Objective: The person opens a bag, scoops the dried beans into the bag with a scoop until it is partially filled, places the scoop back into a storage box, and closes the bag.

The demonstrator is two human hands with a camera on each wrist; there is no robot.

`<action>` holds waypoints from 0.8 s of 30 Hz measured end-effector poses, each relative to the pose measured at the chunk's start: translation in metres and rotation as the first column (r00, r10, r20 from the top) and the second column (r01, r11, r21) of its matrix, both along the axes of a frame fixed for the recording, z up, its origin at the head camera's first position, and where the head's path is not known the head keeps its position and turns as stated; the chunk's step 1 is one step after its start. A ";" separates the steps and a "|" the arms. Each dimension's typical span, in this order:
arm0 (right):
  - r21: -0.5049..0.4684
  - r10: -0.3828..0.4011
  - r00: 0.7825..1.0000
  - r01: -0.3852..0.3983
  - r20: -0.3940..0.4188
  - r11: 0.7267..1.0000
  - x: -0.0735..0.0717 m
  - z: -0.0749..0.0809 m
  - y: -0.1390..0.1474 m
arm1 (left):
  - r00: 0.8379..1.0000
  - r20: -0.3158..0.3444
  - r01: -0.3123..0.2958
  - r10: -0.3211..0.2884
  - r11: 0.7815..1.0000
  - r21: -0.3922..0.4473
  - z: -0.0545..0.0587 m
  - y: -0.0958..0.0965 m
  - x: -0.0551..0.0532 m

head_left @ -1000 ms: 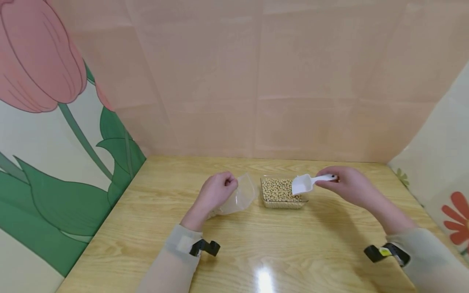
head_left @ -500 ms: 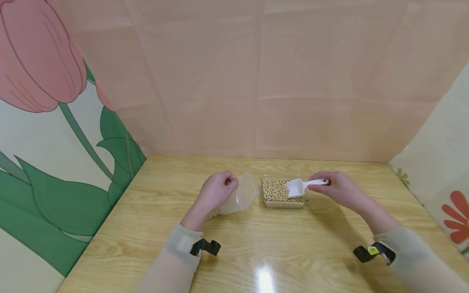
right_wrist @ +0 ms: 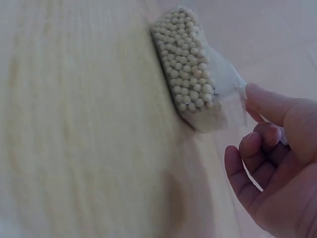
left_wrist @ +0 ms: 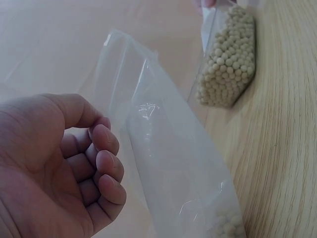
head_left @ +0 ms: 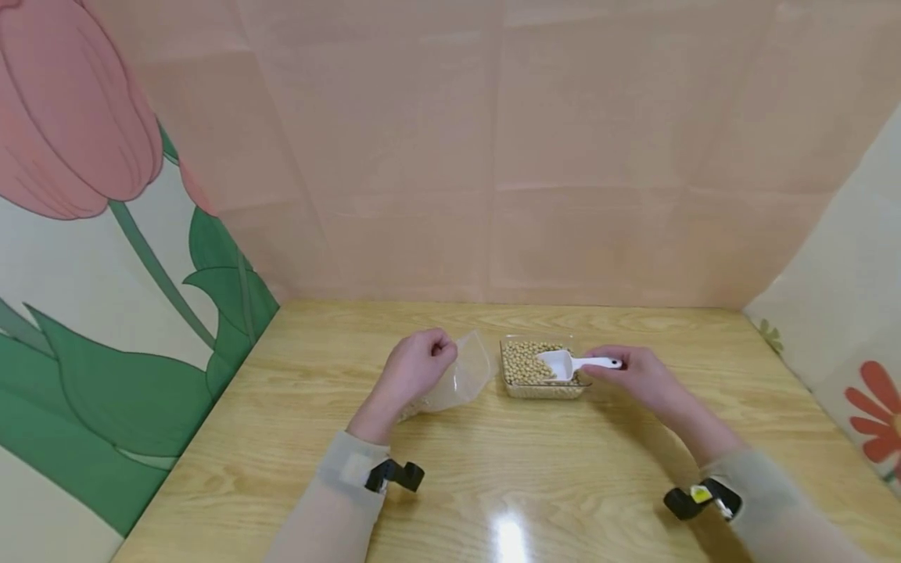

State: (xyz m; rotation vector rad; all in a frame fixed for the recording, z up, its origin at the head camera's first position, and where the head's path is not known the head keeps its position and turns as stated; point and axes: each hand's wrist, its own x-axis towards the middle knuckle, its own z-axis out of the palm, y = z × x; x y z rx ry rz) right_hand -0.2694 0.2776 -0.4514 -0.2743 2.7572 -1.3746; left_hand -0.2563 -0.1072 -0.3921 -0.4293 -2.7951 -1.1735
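Observation:
My right hand (head_left: pixel 637 377) grips the handle of a white scoop (head_left: pixel 559 364). The scoop's bowl lies among pale round beans (head_left: pixel 524 361) in a clear rectangular container (head_left: pixel 542 392). In the right wrist view the beans (right_wrist: pixel 183 69) show through the container's wall, and the thumb presses along the handle. To the left, my left hand (head_left: pixel 417 363) pinches the upper edge of a clear plastic bag (head_left: pixel 464 379) between thumb and forefinger. That bag (left_wrist: pixel 168 134) stands with its mouth raised in the left wrist view, and some beans (left_wrist: pixel 228 223) lie low inside it.
Both hands are over a wooden table (head_left: pixel 450 485). A pink backdrop (head_left: pixel 450 156) rises behind its far edge, and a flower-printed panel (head_left: pixel 91 313) flanks the left side. Another printed panel (head_left: pixel 845 328) borders the right. Each wrist wears a black camera mount (head_left: pixel 397 474).
My right hand has moved left and lower, taking the scoop from above the container's right side down into the beans. The left hand and the bag have stayed in place.

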 end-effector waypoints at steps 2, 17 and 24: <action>-0.009 -0.008 1.000 0.008 0.009 1.000 0.003 -0.003 -0.003 | 1.000 0.004 0.001 -0.001 1.000 0.002 -0.001 0.000 0.000; -0.066 -0.067 0.995 0.073 0.078 0.995 0.018 -0.005 -0.015 | 1.000 0.020 0.019 -0.020 1.000 0.016 -0.001 -0.001 0.001; -0.108 -0.081 0.992 0.090 0.092 0.990 0.016 -0.009 -0.012 | 0.999 0.027 0.019 -0.019 1.000 0.009 -0.002 0.000 0.000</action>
